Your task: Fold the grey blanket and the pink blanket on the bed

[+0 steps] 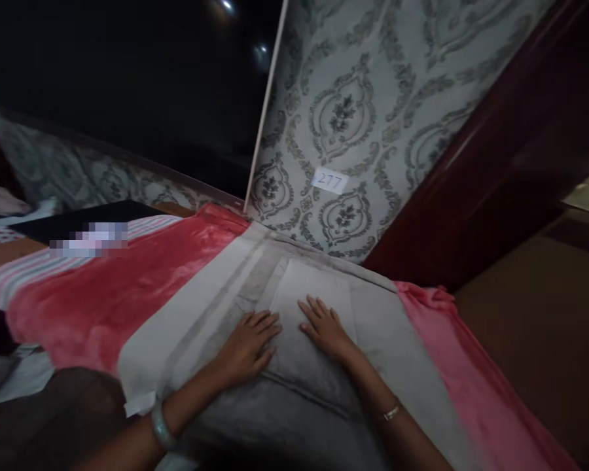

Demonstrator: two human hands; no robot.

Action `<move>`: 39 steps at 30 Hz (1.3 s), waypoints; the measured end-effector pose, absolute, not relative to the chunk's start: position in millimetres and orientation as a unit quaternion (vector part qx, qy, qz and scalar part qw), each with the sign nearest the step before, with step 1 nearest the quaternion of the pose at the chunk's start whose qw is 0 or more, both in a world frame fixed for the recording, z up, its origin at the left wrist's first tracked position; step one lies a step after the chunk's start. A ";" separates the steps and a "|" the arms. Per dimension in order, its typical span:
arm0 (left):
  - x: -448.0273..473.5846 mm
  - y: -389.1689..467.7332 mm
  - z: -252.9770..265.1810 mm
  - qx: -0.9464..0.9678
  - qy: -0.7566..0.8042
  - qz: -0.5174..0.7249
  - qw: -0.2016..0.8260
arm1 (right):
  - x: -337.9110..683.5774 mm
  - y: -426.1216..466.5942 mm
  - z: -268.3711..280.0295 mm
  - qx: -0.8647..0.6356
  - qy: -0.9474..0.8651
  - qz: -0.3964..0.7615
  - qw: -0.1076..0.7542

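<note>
My left hand (248, 343) lies palm down on a grey cloth (387, 333), its fingers stretched out to the right. My right hand (326, 327) also rests flat with spread fingers, on a paler rectangular patch (319, 281) in the middle of the cloth. Whether that patch is a separate sheet or part of the cloth, I cannot tell. Neither hand grips anything. A dark seam or fold runs across the cloth just below my hands. At its lower left edge a small white tag (140, 404) sticks out beside my left wrist.
A red plush blanket (103, 301) lies under the grey cloth and shows on both sides. Behind stand a large dark screen (127, 85) and patterned wallpaper with a white card (330, 180) marked 277. Dark red wood (451, 183) is at the right; more cloths (10, 203) lie far left.
</note>
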State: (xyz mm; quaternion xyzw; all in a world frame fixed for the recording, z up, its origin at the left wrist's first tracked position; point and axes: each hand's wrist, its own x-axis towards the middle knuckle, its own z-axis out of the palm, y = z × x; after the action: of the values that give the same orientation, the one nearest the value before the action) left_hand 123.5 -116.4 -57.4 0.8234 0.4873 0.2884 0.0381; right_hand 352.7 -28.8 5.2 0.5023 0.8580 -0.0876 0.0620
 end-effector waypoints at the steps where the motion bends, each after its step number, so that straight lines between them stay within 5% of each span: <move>1: 123.2 -114.7 -57.4 0.824 0.485 0.290 0.030 | 353.1 -35.8 4.2 0.511 0.853 -0.091 0.053; 26: 114.5 -93.9 -57.1 0.840 0.458 0.286 -0.048 | 373.6 -174.4 -36.9 0.413 0.880 -0.130 -0.197; 33: 110.3 -85.5 -60.8 0.837 0.465 0.287 -0.015 | 423.3 -162.7 -40.0 0.461 0.730 -0.148 -0.482; 39: 126.9 -118.3 23.1 0.802 0.440 0.401 -0.044 | 439.4 -173.5 -5.4 0.514 0.647 -0.112 -0.552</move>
State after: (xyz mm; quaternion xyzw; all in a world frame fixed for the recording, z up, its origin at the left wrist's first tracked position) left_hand 126.9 -118.3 23.1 0.8019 0.4403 0.4015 -0.0443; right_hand 439.4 -173.5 -5.4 0.5141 0.6472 -0.1124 -0.5516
